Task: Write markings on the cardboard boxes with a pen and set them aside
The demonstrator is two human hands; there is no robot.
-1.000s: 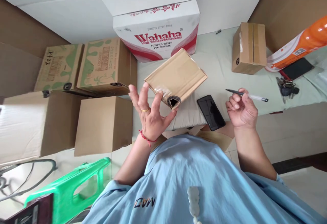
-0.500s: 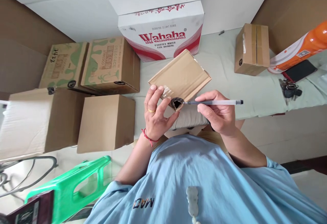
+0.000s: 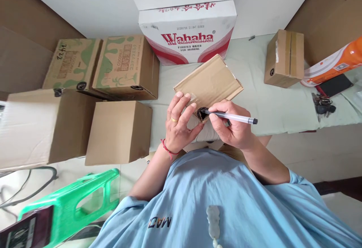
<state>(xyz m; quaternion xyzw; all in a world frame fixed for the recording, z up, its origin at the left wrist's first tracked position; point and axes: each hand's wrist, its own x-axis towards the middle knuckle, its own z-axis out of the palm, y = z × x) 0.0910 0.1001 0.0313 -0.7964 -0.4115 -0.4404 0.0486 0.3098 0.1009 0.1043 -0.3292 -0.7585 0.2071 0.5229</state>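
The left hand [image 3: 180, 127], fingers parted, holds the small box [image 3: 210, 79]. The right hand [image 3: 235, 128] pinches a pen [image 3: 239, 118] at the box's hole [image 3: 201, 115].

A cloth-covered table [image 3: 251, 67] crosses mid-frame — white carton [image 3: 188, 54] at upper centre, small box [image 3: 279, 61], bottle [image 3: 333, 65] and keys [image 3: 324, 106] at right.

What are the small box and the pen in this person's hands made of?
The small box looks like brown cardboard, matte, with visible creases and folded edges. The pen is probably plastic: its barrel looks smooth, whitish and translucent.
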